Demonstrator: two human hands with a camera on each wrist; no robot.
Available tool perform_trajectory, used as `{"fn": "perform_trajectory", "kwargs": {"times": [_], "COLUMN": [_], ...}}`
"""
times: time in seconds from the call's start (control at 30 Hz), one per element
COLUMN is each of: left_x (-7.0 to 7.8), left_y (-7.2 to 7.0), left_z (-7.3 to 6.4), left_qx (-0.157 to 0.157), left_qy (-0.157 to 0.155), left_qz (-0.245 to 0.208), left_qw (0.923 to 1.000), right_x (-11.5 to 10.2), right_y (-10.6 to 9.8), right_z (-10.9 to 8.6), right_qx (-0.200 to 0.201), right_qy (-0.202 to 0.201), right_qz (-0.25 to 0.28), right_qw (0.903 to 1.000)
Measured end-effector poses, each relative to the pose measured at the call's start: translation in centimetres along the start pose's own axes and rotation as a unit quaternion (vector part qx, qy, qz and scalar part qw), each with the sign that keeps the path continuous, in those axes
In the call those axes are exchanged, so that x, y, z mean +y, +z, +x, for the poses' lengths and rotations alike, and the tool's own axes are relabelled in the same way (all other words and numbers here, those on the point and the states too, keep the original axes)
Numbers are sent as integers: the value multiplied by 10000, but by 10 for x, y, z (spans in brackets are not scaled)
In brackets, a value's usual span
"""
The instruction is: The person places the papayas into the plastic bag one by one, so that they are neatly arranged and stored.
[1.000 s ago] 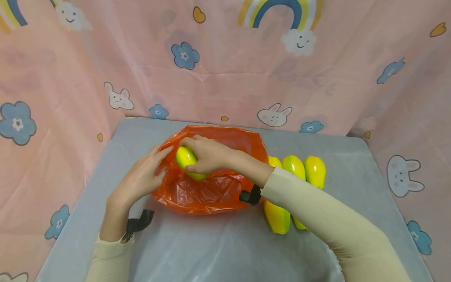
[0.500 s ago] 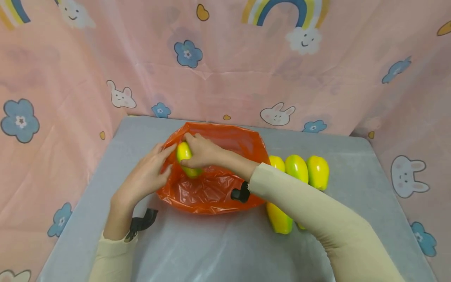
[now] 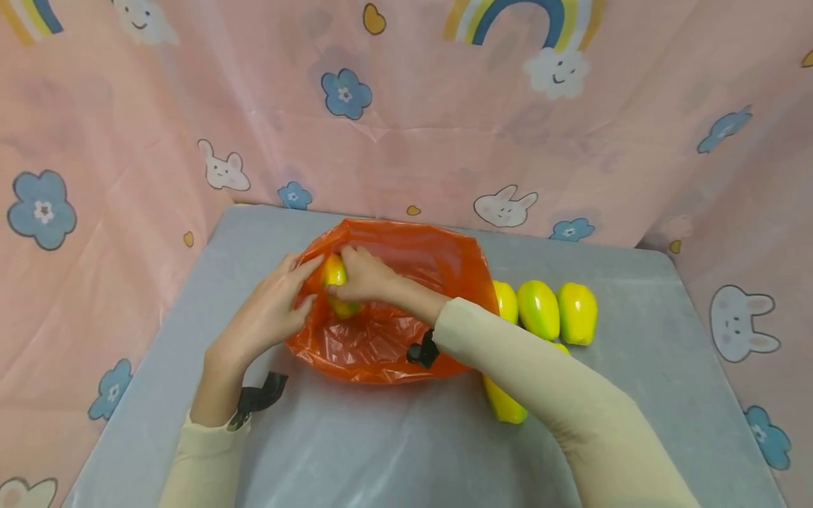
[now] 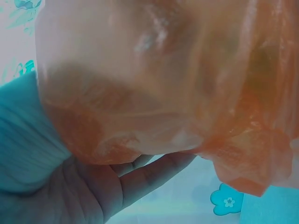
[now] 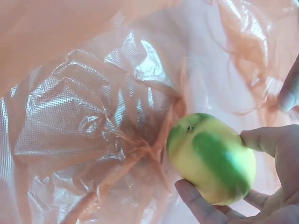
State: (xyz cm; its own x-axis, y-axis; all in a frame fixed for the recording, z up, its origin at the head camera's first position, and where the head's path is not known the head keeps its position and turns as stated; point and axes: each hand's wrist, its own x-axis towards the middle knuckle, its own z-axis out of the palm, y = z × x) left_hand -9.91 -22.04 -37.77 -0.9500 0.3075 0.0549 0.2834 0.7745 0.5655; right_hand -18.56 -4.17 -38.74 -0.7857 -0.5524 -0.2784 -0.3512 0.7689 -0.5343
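Note:
An orange plastic bag stands with its mouth spread wide on the grey table. Inside its left part, my right hand grips a yellow-green mango between thumb and fingers. The right wrist view shows the same mango above the crinkled bag bottom. My left hand lies at the bag's left rim, its fingers fairly straight and touching the plastic. In the left wrist view, the bag's side covers part of that hand.
Several more mangoes lie right of the bag, some partly hidden by the right sleeve. A pink patterned cloth hangs behind and beside the table.
My right hand has lowered the mango deeper into the bag, slightly to the left. The left hand stays at the rim. The whole view has shifted a little.

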Motion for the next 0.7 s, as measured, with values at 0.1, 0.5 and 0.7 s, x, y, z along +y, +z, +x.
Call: {"fn": "perform_trajectory", "kwargs": {"times": [0.1,0.5,0.7], "left_x": [2,6,6], "left_y": [0,0,-3], "left_z": [4,-2,-3], "left_qx": [-20,3,48], "left_qy": [30,18,4], "left_qz": [14,8,24], "left_qw": [10000,10000,10000], "right_x": [6,18,17], "right_y": [0,17,23], "right_z": [2,9,12], "right_qx": [136,491,627], "right_qy": [89,370,371], "right_qz": [144,595,679], "right_qw": [9998,9963,9950]}}
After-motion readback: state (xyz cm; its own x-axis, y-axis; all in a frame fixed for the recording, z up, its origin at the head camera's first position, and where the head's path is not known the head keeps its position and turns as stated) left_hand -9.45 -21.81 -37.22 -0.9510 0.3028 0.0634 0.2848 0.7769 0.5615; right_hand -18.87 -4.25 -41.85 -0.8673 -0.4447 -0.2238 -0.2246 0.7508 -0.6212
